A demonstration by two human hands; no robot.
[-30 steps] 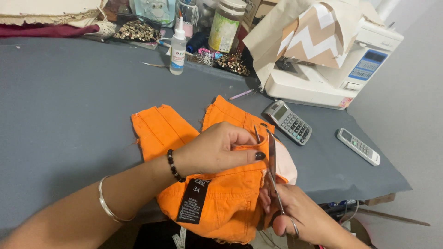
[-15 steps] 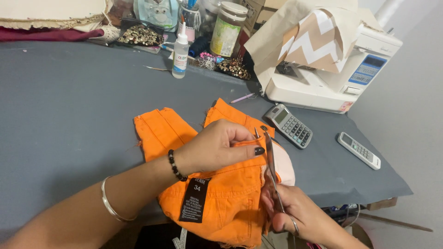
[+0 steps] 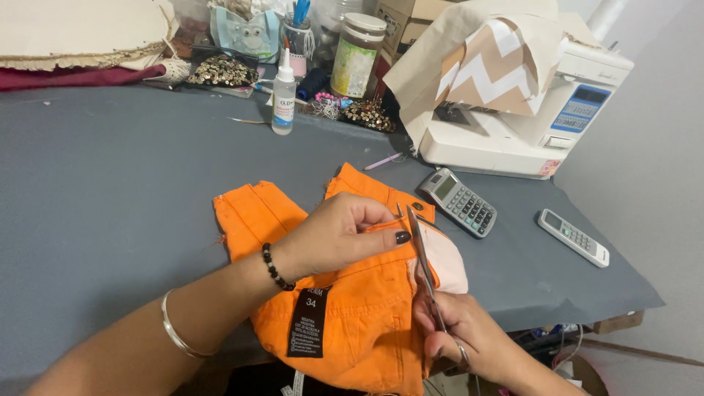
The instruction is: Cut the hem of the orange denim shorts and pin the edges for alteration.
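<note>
Scissors [image 3: 425, 268] still cutting, gripped by right hand [image 3: 469, 334]; left hand [image 3: 337, 235] fingers pinch orange shorts [image 3: 345, 323] beside the blades

Our left hand [image 3: 334, 238] lay curled, fingertips pinched, reaching right; our right hand [image 3: 458, 334] gripped near, fingers closed.
</note>
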